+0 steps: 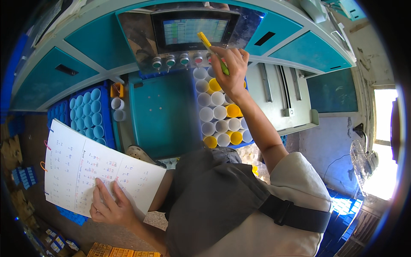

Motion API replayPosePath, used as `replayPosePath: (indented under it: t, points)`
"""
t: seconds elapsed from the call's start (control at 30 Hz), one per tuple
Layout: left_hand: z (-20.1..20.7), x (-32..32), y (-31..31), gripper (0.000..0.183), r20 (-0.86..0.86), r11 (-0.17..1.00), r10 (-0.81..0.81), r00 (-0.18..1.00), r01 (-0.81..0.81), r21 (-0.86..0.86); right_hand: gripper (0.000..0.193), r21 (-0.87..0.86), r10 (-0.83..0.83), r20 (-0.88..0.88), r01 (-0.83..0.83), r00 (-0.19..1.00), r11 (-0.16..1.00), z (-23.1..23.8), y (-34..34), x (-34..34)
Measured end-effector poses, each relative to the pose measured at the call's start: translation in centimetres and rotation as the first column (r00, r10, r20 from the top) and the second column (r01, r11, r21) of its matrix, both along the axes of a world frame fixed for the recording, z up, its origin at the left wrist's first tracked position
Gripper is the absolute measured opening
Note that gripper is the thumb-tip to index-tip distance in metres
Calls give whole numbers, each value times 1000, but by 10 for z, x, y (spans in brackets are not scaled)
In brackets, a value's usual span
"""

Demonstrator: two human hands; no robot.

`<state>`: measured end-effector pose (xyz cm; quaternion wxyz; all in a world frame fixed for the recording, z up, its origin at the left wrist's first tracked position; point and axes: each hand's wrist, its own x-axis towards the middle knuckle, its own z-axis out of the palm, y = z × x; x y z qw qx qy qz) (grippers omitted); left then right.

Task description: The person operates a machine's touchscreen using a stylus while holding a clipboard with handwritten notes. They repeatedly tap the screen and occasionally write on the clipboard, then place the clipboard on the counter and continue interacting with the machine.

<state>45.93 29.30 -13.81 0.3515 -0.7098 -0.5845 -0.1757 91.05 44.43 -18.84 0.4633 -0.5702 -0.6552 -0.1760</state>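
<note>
My right hand (231,70) is raised in front of the control panel, closed around a pen (205,40) with a yellow upper part and a green lower end. The yellow end points toward the lit screen (196,31); I cannot tell if it touches. At the lower left, my left hand (110,205) holds a ring-bound notebook (68,150) near its lower edge. Two fingers stretch apart over the page, while the others curl in. Handwritten columns in dark and red ink cover the white page. Below the screen runs a row of round push buttons (184,59).
A blue crate of white and yellow tubes (206,114) stands under the panel, right of a teal surface (165,124). Light blue tubes (87,111) fill another crate at left. A wire fan (363,165) stands at right. Yellow crates (122,252) sit low down.
</note>
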Motion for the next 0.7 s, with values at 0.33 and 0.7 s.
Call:
replayPosePath:
  t: [0.33,0.7]
  points:
    - [0,-3,0,46,-11,1000,-8,1000,8,0,16,49,-5,14,5,1000,999,1,6,-2]
    - [-1,0,0,46,6,1000,11,1000,-11,4,16,-8,-56,15,56,998,998,-8,-5,3]
